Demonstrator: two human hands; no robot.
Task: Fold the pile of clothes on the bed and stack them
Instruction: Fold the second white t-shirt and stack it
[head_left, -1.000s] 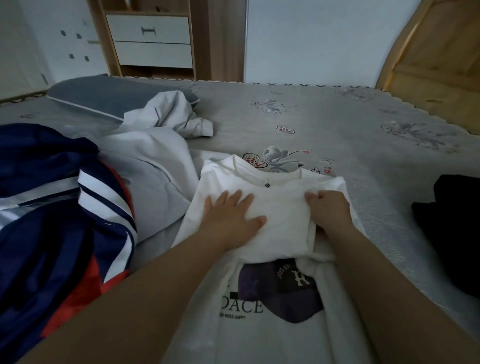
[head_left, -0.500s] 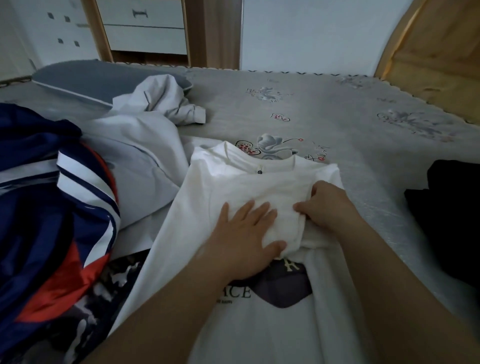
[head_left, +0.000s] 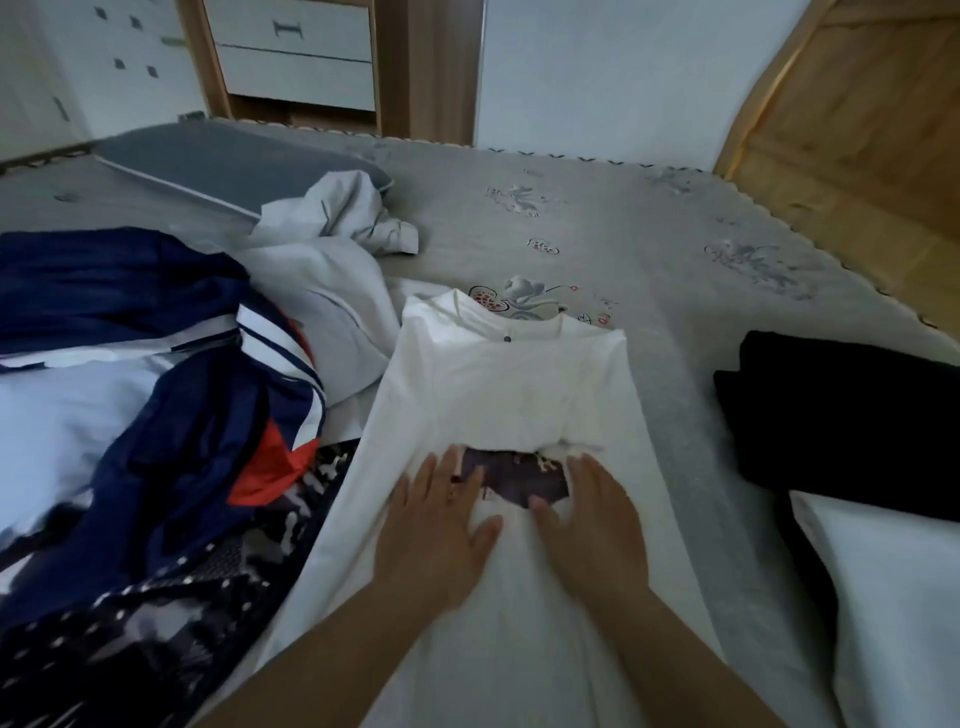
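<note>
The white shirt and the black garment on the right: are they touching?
Apart. The head view shows bare grey bed between the white shirt and the black garment.

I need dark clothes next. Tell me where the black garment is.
In the head view the black garment lies on the bed's right side, right of the white shirt, just beyond a white pillow.

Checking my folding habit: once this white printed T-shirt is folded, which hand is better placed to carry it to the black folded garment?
Right hand, probably: the black folded garment lies on its side; the left hand borders the unfolded pile.
</note>
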